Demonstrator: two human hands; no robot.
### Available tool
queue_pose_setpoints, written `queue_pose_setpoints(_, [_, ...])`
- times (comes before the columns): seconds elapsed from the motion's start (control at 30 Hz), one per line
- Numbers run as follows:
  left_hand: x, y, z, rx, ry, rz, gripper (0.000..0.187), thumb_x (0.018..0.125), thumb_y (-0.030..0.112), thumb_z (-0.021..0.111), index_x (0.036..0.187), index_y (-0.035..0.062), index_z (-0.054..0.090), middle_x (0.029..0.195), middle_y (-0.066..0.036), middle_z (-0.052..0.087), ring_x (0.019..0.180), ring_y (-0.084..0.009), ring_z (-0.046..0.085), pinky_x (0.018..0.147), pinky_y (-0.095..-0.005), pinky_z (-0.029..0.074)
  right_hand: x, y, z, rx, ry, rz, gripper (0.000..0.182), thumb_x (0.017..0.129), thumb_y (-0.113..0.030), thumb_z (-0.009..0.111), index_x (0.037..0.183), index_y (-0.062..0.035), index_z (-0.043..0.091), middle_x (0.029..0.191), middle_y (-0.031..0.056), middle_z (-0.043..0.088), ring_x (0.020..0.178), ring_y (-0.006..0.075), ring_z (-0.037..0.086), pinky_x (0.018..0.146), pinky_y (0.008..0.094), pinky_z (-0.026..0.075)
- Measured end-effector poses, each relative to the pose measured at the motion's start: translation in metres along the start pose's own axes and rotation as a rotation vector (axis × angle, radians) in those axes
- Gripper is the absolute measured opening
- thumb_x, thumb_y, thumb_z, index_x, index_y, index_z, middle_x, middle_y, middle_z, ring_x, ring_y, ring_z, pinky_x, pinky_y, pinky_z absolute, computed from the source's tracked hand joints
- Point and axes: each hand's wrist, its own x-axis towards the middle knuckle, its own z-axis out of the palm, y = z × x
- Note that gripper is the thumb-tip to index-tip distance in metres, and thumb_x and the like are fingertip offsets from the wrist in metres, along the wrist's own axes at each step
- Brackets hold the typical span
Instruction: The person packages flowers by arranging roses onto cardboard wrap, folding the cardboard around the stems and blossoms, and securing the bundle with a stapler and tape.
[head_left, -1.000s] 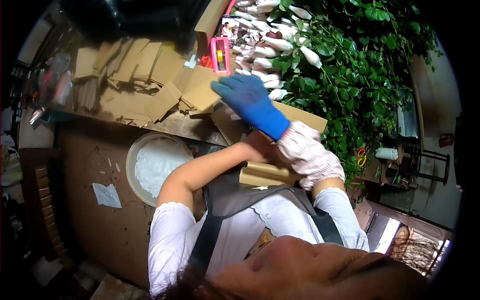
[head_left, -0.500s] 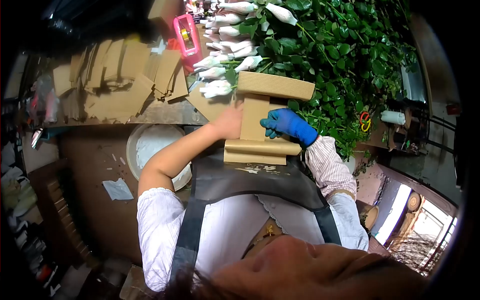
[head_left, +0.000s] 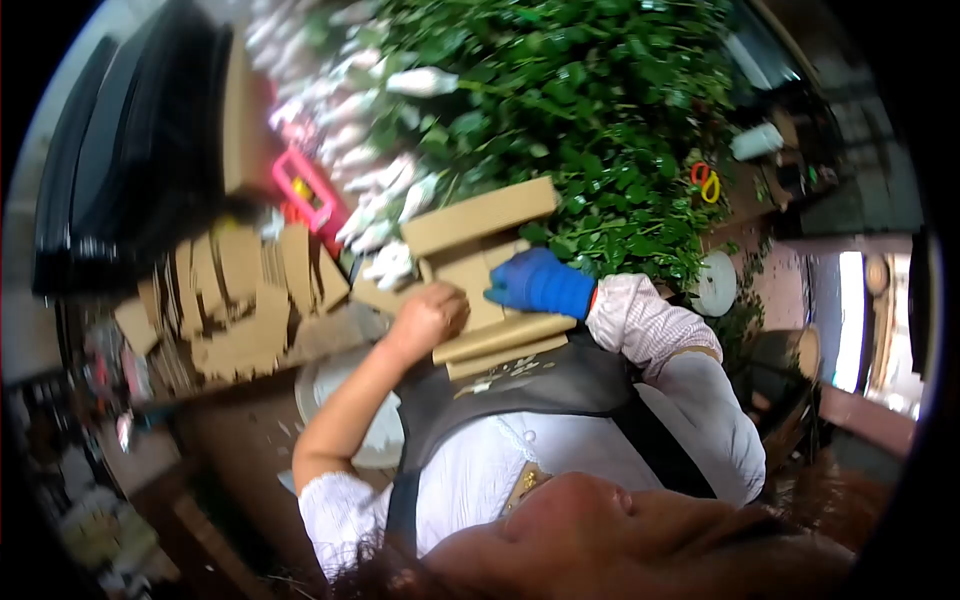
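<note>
A piece of brown corrugated cardboard (head_left: 480, 270) lies in front of my body, its far end bent up into a wide flap and its near end curled towards my apron. My left hand (head_left: 432, 318), bare, is closed at the cardboard's left edge, its fingertips partly hidden. Over the right side, my right hand (head_left: 540, 285) in a blue glove has its fingers bent against the cardboard; what lies beneath them is hidden.
Roses in white mesh sleeves (head_left: 420, 82) and leafy stems (head_left: 600, 140) cover the bench beyond. Cut cardboard pieces (head_left: 240, 330) are heaped at left, near a pink tape dispenser (head_left: 308, 195). Orange-yellow scissors (head_left: 706, 182) lie at right. A white tub (head_left: 325, 385) stands below the bench.
My head has turned, so the whole scene is tilted and shifted. My gloved right hand has come down onto the cardboard, and my left hand has moved towards its near left side.
</note>
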Motion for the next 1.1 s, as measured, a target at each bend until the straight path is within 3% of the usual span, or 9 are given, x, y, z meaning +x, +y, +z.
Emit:
queue_pose_setpoints(0.17, [0.005, 0.013, -0.002, 0.038, 0.028, -0.026, 0.013, 0.077, 0.003, 0.074, 0.089, 0.0009, 0.070, 0.095, -0.012, 0.067, 0.086, -0.0308, 0.066, 0.075, -0.0386, 0.056, -0.041, 0.010, -0.076, 0.577, 0.754, -0.034, 0.030, 0.088, -0.021, 0.071, 0.117, -0.0131, 0.070, 0.108, 0.0126, 0.072, 0.097, 0.0307, 0.069, 0.087, 0.0394, 0.055])
queue_pose_setpoints(0.3, [0.006, 0.021, 0.001, 0.054, 0.048, -0.058, 0.015, 0.076, 0.003, 0.076, 0.089, -0.0006, 0.071, 0.095, -0.013, 0.068, 0.088, -0.0322, 0.066, 0.077, -0.0399, 0.055, -0.019, 0.094, -0.114, -0.060, 1.393, 0.268, 0.039, 0.088, -0.019, 0.067, 0.126, -0.0129, 0.065, 0.120, 0.0117, 0.068, 0.111, 0.0312, 0.064, 0.096, 0.0420, 0.052])
queue_pose_setpoints(0.4, [0.003, 0.021, 0.003, 0.047, 0.055, -0.065, 0.014, 0.078, 0.004, 0.076, 0.090, 0.0005, 0.071, 0.096, -0.013, 0.068, 0.090, -0.0319, 0.066, 0.078, -0.0396, 0.055, 0.008, 0.174, -0.065, -0.453, 1.139, 0.332, 0.039, 0.085, -0.018, 0.069, 0.124, -0.0140, 0.065, 0.124, 0.0115, 0.067, 0.114, 0.0320, 0.063, 0.098, 0.0440, 0.050])
queue_pose_setpoints(0.6, [0.004, 0.024, 0.000, 0.047, 0.063, -0.077, 0.015, 0.078, 0.004, 0.074, 0.093, 0.0014, 0.071, 0.097, -0.012, 0.067, 0.091, -0.0314, 0.065, 0.078, -0.0389, 0.055, -0.057, 0.145, -0.129, -0.111, 1.267, 0.273, 0.048, 0.078, 0.000, 0.070, 0.123, -0.0152, 0.065, 0.117, 0.0093, 0.068, 0.105, 0.0312, 0.066, 0.090, 0.0409, 0.056])
queue_pose_setpoints(0.8, [0.003, 0.022, 0.002, 0.041, 0.058, -0.060, 0.018, 0.077, 0.003, 0.075, 0.095, 0.0013, 0.071, 0.098, -0.012, 0.067, 0.091, -0.0319, 0.065, 0.079, -0.0394, 0.055, -0.071, 0.099, -0.277, -0.590, 1.506, -0.034, 0.036, 0.089, -0.020, 0.070, 0.124, -0.0234, 0.067, 0.123, 0.0001, 0.068, 0.105, 0.0232, 0.067, 0.089, 0.0378, 0.053])
queue_pose_setpoints(0.87, [0.005, 0.023, 0.001, 0.051, 0.053, -0.050, 0.019, 0.077, 0.003, 0.075, 0.095, 0.0013, 0.071, 0.099, -0.012, 0.067, 0.091, -0.0319, 0.065, 0.079, -0.0394, 0.055, -0.029, 0.113, -0.316, -0.368, 1.241, 0.093, 0.046, 0.093, -0.033, 0.066, 0.137, -0.0234, 0.059, 0.135, 0.0024, 0.061, 0.119, 0.0241, 0.061, 0.101, 0.0388, 0.049])
queue_pose_setpoints(0.9, [0.005, 0.024, -0.001, 0.060, 0.055, -0.048, 0.019, 0.077, 0.003, 0.075, 0.096, 0.0013, 0.071, 0.099, -0.012, 0.067, 0.092, -0.0319, 0.065, 0.079, -0.0394, 0.055, -0.012, 0.111, -0.337, -0.649, 1.316, -0.030, 0.018, 0.088, -0.018, 0.057, 0.103, -0.0118, 0.065, 0.100, 0.0115, 0.061, 0.089, 0.0271, 0.060, 0.075, 0.0412, 0.047])
queue_pose_setpoints(0.97, [0.004, 0.023, -0.003, 0.057, 0.041, -0.073, 0.019, 0.078, 0.003, 0.075, 0.096, 0.0012, 0.071, 0.100, -0.012, 0.067, 0.093, -0.0321, 0.065, 0.080, -0.0394, 0.055, 0.027, 0.120, -0.337, -0.724, 1.331, 0.147, 0.031, 0.091, -0.019, 0.052, 0.118, -0.0133, 0.064, 0.118, 0.0139, 0.062, 0.108, 0.0328, 0.058, 0.096, 0.0495, 0.043])
queue_pose_setpoints(1.1, [0.003, 0.026, 0.000, 0.033, 0.055, -0.118, 0.020, 0.078, 0.003, 0.075, 0.097, 0.0011, 0.070, 0.101, -0.012, 0.066, 0.095, -0.0322, 0.065, 0.081, -0.0394, 0.055, 0.068, 0.142, -0.293, -0.682, 0.598, 0.362, 0.093, 0.083, -0.053, 0.074, 0.158, -0.0245, 0.027, 0.158, 0.0106, 0.033, 0.145, 0.0311, 0.035, 0.120, 0.0512, 0.027])
